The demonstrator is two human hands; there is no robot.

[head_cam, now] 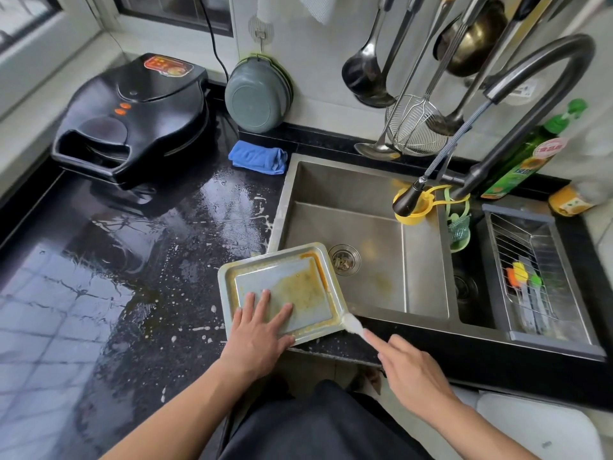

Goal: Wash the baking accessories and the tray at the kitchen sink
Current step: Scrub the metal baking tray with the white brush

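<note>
A grey metal baking tray (pixel 232 270) with yellow-orange residue rests on the near left corner of the steel sink (pixel 424 260), half over the black counter. My left hand (pixel 258 330) lies flat on the tray's near edge, fingers spread on its floor. My right hand (pixel 411 370) grips a white brush (pixel 353 323), whose head touches the tray's near right corner. The dark faucet (pixel 517 94) hangs over the basin; no water shows.
The wet black counter (pixel 116 260) bears white splashes, a black electric griddle (pixel 132 117) and a folded blue cloth (pixel 258 157). A drain rack (pixel 537 277) with coloured tools fills the right basin. Ladles and a strainer (pixel 414 124) hang on the wall; a green detergent bottle (pixel 527 154) stands behind.
</note>
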